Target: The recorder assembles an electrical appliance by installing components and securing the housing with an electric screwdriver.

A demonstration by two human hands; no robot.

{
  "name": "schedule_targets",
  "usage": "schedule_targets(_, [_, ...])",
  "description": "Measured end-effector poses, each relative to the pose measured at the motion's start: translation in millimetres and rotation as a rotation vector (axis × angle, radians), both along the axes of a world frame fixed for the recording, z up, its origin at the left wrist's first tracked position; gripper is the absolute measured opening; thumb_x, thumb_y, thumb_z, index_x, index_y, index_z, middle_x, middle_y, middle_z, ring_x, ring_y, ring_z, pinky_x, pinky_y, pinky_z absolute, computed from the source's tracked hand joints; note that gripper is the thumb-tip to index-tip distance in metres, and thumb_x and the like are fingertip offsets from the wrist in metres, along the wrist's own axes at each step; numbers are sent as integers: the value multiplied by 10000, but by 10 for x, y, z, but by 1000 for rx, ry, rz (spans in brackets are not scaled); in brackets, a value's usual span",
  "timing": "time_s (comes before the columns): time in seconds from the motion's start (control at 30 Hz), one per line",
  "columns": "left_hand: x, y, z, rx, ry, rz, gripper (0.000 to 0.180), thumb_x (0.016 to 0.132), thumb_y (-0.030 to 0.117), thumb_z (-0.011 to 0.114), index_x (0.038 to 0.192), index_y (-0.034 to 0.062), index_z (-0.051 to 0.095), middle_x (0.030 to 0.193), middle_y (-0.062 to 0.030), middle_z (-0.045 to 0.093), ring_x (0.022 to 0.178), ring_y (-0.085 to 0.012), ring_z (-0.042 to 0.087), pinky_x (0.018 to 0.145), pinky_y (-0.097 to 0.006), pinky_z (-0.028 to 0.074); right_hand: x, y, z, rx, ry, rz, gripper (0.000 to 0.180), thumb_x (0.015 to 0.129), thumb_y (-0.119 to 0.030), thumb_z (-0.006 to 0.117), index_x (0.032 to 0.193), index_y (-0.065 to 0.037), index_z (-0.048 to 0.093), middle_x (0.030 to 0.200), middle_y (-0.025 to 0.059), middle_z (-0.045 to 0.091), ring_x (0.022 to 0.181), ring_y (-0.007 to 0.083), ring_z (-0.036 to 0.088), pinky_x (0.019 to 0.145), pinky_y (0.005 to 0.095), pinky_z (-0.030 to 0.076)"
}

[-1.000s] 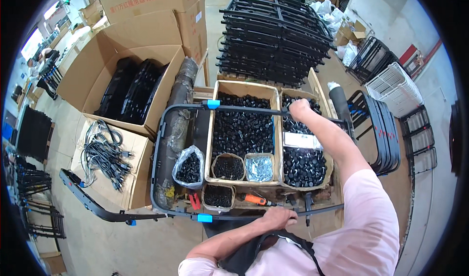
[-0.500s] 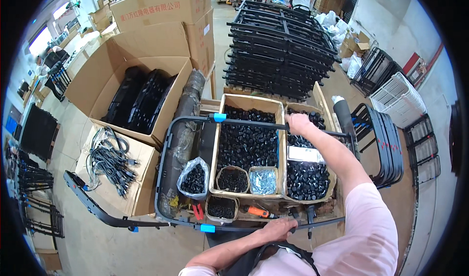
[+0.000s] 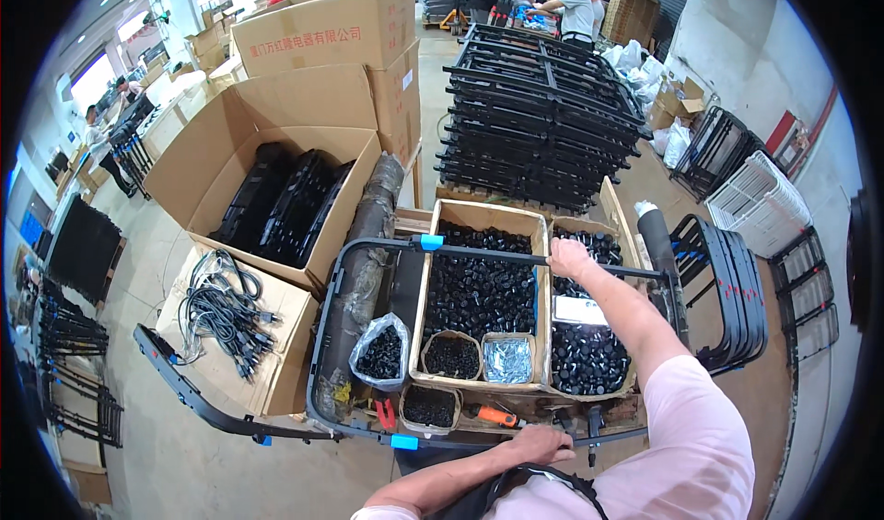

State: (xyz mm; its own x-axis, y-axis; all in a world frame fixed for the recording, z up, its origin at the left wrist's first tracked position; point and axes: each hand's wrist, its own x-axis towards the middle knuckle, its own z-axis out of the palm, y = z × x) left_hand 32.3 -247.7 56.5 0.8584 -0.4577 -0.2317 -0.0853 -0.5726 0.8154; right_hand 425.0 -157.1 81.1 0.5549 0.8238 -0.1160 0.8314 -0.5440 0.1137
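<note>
A large black tubular frame (image 3: 497,256) with rounded corners and blue tape lies level across the boxes of the workbench. On its far rail, right of the middle, my right hand (image 3: 570,258) is closed around the bar. My left hand (image 3: 541,445) is closed at the near rail, its fingertips partly hidden. Under the frame, a cardboard box (image 3: 421,310) holds many black plastic caps. A small tub of silver screws (image 3: 508,360) stands in its near corner. An orange-handled power tool (image 3: 495,416) lies just beyond my left hand.
A second black frame (image 3: 198,400) juts out at left, beside bundled black cables (image 3: 230,310) on a carton. Behind are an open carton of black parts (image 3: 285,207) and a tall stack of black racks (image 3: 543,115). More frames (image 3: 727,290) stand at right. Several people work farther off.
The view has shifted, so the whole scene sits slightly lower and to the right. Both hands stay on the same rails of the frame.
</note>
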Motion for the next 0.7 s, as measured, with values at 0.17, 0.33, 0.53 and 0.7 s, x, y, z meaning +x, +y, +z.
schedule_targets(0.17, [-66,-26,-148,60,-414,51,585,894,271,724,1432,128,546,1087,-177,695,1036,-367,693,866,-482,569,-368,-295,-96,130,-33,-130,363,954,-251,588,1218,-6,551,1026,232,741,949,399,754,767,528,612])
schedule_targets(0.33, [-270,575,321,-31,-394,251,659,905,232,729,1495,81,476,1260,-197,624,1122,-390,640,947,-511,528,-1636,-1203,293,159,197,73,269,943,-240,613,1110,-34,658,936,241,702,846,448,702,761,565,573])
schedule_targets(0.53, [-963,1130,158,188,-236,250,661,957,420,704,1466,54,496,1236,-224,650,1147,-410,665,966,-502,554,-3097,-2287,795,-240,627,-115,422,957,-470,631,1116,-82,673,916,246,747,877,442,736,813,569,581])
schedule_targets(0.7, [-1259,1150,-141,274,-211,172,563,990,445,661,1374,43,575,1171,-225,694,1053,-415,706,900,-505,578,-3486,-2584,557,-141,464,-181,582,976,-561,629,1221,-34,647,890,263,747,874,445,744,774,556,581])
